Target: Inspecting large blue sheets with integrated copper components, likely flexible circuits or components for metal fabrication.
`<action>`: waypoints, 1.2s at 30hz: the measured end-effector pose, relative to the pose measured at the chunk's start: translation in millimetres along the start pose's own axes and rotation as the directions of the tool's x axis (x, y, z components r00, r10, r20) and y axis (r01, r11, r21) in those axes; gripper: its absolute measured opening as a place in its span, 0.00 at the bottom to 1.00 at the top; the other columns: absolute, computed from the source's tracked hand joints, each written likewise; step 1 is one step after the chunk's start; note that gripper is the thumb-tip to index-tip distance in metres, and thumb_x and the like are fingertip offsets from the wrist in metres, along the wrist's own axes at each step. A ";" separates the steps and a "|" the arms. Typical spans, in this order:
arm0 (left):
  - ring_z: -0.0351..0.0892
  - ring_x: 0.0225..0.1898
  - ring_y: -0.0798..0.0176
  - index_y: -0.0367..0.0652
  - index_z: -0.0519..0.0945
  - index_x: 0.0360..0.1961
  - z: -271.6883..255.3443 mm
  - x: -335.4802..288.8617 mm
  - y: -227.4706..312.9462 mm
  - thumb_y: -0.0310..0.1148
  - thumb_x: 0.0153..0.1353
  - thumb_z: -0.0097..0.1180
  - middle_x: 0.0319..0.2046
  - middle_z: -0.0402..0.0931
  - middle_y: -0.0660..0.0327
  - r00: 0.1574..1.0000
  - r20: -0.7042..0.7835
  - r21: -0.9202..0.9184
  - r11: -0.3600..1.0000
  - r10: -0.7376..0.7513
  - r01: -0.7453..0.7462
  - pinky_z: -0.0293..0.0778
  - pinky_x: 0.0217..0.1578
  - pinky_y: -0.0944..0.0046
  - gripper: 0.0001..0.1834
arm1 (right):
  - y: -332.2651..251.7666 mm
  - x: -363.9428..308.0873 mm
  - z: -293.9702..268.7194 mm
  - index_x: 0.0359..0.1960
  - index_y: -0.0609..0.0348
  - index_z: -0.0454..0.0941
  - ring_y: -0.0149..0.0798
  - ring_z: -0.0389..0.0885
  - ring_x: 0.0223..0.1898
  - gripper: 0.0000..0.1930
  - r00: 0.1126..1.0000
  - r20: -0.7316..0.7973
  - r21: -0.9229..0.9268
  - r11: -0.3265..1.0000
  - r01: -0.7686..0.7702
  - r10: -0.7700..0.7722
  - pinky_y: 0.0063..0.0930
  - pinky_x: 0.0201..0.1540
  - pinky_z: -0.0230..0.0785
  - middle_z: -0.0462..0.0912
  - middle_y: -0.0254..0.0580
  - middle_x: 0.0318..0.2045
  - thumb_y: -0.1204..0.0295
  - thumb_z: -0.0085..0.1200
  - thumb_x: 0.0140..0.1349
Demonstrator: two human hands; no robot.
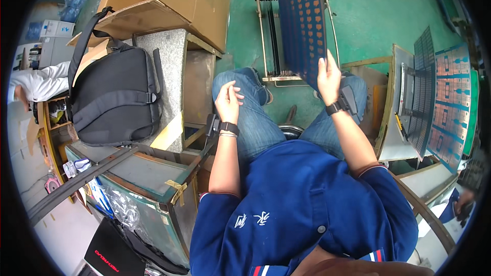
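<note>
My right hand (330, 76) grips the lower right edge of a large blue circuit board panel (302, 25) with rows of copper-coloured pads. The panel is held up on edge, tilted, over a metal rack (263, 41) on the floor beyond my knees. Dark flat panels (275, 36) stand upright in the rack, partly hidden behind the held one. Above my left thigh, my left hand (228, 101) is empty, its fingers loosely bent and apart, touching no panel.
On my right, more circuit board panels (452, 107) lean beside a pale board (399, 128). To my left, a black backpack (115, 94) sits on a cabinet, with an open cardboard box (192, 0) behind it. Another person's leg (43, 82) shows at far left.
</note>
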State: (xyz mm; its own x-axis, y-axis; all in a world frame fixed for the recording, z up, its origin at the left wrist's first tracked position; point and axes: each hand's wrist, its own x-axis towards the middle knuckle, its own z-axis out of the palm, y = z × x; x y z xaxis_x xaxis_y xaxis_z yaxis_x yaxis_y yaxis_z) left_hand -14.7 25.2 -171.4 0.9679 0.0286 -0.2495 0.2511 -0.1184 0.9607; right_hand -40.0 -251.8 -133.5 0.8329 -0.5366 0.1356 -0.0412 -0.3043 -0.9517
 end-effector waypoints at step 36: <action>0.72 0.17 0.70 0.44 0.80 0.35 21.0 33.6 -8.5 0.24 0.55 0.51 0.27 0.78 0.61 0.917 -0.066 0.474 0.821 0.394 -0.319 0.68 0.19 0.71 0.08 | 202.0 44.6 127.7 0.35 0.63 0.76 0.50 0.81 0.25 0.11 0.870 0.376 -0.737 0.672 0.072 0.319 0.40 0.31 0.72 0.79 0.56 0.24 0.67 0.48 0.59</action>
State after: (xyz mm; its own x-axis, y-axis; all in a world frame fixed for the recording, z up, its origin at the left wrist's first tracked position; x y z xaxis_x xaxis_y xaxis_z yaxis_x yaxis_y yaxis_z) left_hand 15.7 6.4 -190.5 0.9865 0.0450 0.1576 -0.1032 -0.5769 0.8103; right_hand 59.4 -236.8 -354.8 0.9188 -0.2681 -0.2896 -0.3748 -0.8229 -0.4271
